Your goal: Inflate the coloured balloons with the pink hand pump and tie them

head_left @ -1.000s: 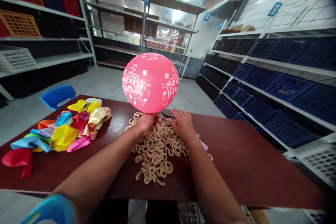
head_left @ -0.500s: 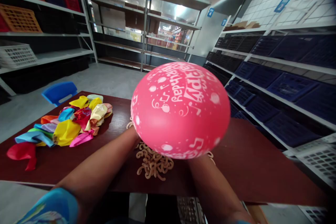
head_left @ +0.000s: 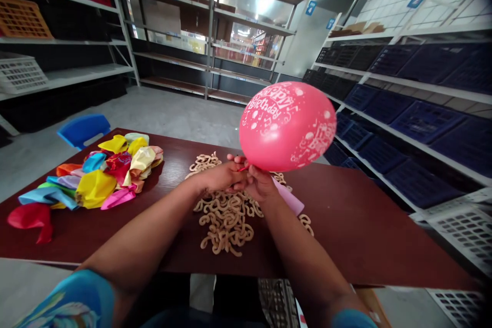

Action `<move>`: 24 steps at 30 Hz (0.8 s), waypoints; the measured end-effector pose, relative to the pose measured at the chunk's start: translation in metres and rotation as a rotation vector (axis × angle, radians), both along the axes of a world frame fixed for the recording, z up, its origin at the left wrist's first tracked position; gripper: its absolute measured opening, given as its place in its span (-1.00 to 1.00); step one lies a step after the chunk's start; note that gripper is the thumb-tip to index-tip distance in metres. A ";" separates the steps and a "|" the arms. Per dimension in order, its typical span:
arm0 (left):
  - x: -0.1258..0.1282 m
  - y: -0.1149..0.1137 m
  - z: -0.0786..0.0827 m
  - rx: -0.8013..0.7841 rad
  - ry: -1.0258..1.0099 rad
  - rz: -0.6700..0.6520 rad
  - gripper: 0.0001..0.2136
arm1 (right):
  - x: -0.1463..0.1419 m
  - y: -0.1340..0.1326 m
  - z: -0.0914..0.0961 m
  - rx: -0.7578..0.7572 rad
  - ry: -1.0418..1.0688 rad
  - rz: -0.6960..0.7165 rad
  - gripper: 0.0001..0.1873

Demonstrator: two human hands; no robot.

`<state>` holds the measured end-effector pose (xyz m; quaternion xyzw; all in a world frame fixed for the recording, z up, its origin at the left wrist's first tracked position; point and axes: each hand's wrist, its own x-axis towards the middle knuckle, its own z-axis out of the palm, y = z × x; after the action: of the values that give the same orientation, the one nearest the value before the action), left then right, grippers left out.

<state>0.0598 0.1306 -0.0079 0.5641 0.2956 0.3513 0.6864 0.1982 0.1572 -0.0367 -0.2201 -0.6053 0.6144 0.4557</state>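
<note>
An inflated pink-red balloon (head_left: 286,130) with white "Happy Birthday" print tilts up to the right above the table. My left hand (head_left: 226,177) has its fingers closed on the stretched neck of the balloon. Close beside it, my right hand (head_left: 260,183) pinches the neck near the balloon's body. Under both hands lies a heap of tan, curled, worm-like pieces (head_left: 226,223). A light purple object (head_left: 287,196), partly hidden by my right wrist, rests on the table.
Several limp balloons (head_left: 96,189) in mixed colours are piled on the left of the dark red-brown table (head_left: 346,225). A blue chair (head_left: 83,130) stands behind its left edge. Shelves with dark blue crates (head_left: 426,118) line the right; metal racks (head_left: 209,36) stand at the back.
The balloon has moved away from the camera and to the right, and has turned. Both hands, previously hidden behind it, now show at its neck.
</note>
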 end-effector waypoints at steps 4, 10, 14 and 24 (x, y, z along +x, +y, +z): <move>-0.005 0.003 0.006 0.177 0.079 -0.111 -0.79 | -0.004 -0.006 0.006 -0.213 0.225 0.252 -0.69; -0.002 0.002 0.004 0.202 -0.004 -0.053 -0.71 | -0.007 -0.006 0.008 -0.202 0.351 0.274 -0.79; 0.003 0.001 0.003 0.072 -0.148 0.005 -0.70 | -0.010 -0.008 0.011 -0.167 0.334 0.215 -0.81; -0.034 0.023 0.033 -0.312 -0.701 0.316 -0.85 | 0.009 0.006 0.007 0.293 -0.445 -0.343 -0.79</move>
<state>0.0254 0.1535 0.0251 0.2473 0.1765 0.5740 0.7604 0.2071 0.1630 -0.0297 -0.3799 -0.7263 0.3718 0.4359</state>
